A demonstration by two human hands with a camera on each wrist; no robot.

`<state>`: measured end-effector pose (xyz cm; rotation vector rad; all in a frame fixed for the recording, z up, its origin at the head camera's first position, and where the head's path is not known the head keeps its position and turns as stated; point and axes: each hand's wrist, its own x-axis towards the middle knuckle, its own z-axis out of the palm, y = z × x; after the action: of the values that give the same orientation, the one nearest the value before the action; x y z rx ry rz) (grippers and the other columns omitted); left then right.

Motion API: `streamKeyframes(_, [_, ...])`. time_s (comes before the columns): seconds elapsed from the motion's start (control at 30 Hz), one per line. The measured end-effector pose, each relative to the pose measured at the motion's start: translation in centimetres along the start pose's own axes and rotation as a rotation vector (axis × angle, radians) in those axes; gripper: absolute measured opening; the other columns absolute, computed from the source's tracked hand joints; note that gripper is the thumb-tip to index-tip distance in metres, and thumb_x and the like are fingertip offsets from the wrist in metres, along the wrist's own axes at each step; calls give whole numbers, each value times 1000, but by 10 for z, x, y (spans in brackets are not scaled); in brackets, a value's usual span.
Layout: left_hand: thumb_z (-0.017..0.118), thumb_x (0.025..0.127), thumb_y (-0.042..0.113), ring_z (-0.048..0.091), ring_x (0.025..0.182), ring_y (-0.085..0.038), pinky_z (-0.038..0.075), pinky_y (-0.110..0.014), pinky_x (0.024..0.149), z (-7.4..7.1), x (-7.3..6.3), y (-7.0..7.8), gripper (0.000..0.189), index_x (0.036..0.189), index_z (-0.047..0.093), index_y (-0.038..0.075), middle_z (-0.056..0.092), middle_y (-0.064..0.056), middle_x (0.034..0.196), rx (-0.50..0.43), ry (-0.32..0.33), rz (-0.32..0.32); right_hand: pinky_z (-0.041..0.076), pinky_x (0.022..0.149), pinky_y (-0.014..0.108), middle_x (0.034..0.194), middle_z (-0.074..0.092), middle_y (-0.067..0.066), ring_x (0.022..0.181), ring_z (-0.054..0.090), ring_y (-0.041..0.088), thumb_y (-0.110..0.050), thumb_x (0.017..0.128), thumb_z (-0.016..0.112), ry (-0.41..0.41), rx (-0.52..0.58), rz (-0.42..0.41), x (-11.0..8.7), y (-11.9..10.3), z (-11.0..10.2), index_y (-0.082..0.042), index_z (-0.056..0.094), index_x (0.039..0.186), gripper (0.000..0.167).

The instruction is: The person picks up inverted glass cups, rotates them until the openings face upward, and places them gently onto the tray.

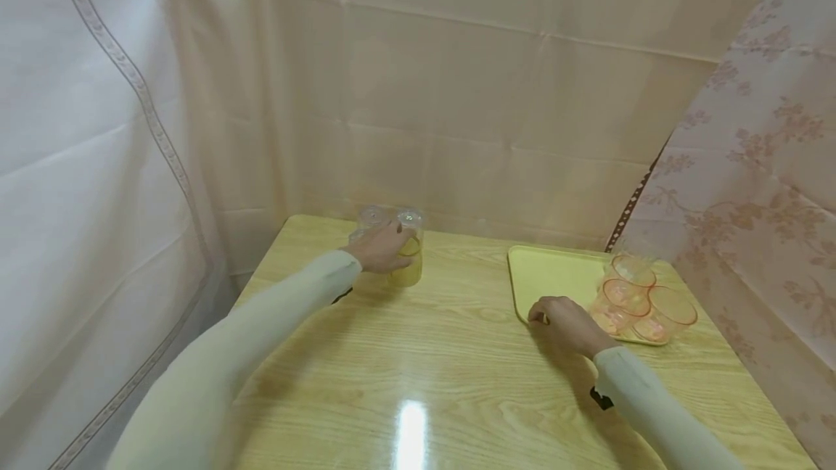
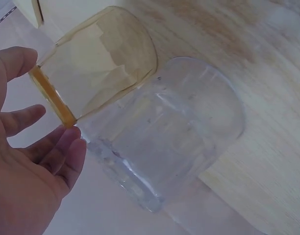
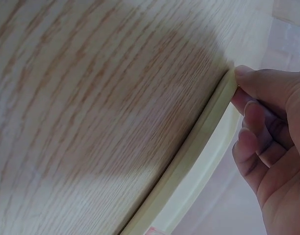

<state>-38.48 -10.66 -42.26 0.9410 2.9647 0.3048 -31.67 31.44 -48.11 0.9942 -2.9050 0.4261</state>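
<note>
My left hand (image 1: 381, 247) is at the far left of the table, its thumb and fingertips gripping the narrow end of a yellow see-through cup (image 1: 407, 275). That cup stands upside down, wide end on the wood, as the left wrist view shows. Right beside it stands a clear cup (image 2: 164, 122), also upside down. Near the right side, my right hand (image 1: 564, 321) pinches the front left corner of a pale yellow tray (image 1: 555, 274) between thumb and forefinger; the tray's rim (image 3: 189, 156) lies against the tabletop. Several orange-rimmed clear cups (image 1: 628, 297) stand mouth up on the tray's right part.
Another clear cup (image 1: 372, 215) stands behind my left hand, partly hidden. The wooden table (image 1: 457, 368) ends at a beige cloth (image 1: 457, 93) hung behind it. A white curtain (image 1: 85, 201) hangs on the left, a flowered one (image 1: 771, 187) on the right.
</note>
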Motion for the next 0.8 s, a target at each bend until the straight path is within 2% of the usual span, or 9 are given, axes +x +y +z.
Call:
streamKeyframes(0.33, [62, 103, 40, 31, 148, -41, 32, -57, 116, -2, 13, -2, 65, 154, 42, 7, 34, -24, 159, -7, -96, -47, 54, 70, 32, 88, 70, -8, 80, 64, 9, 0, 89, 77, -10, 4, 1, 1, -2, -1, -15, 76, 90, 15])
streamKeyframes(0.67, [67, 99, 38, 33, 147, -39, 33, -58, 115, -9, 19, 0, 65, 153, 45, 8, 36, -20, 160, -35, -157, -76, 54, 69, 32, 87, 70, -7, 79, 64, 10, 0, 89, 78, -12, 7, 5, 1, -3, -2, -14, 76, 90, 14])
streamKeyframes(0.8, [70, 97, 36, 39, 143, -36, 37, -54, 114, -9, 22, 0, 64, 149, 48, 8, 43, -18, 155, -44, -155, -78, 54, 70, 32, 88, 71, -7, 81, 65, 10, 0, 89, 78, -16, 1, 10, 1, -3, -2, -14, 77, 91, 14])
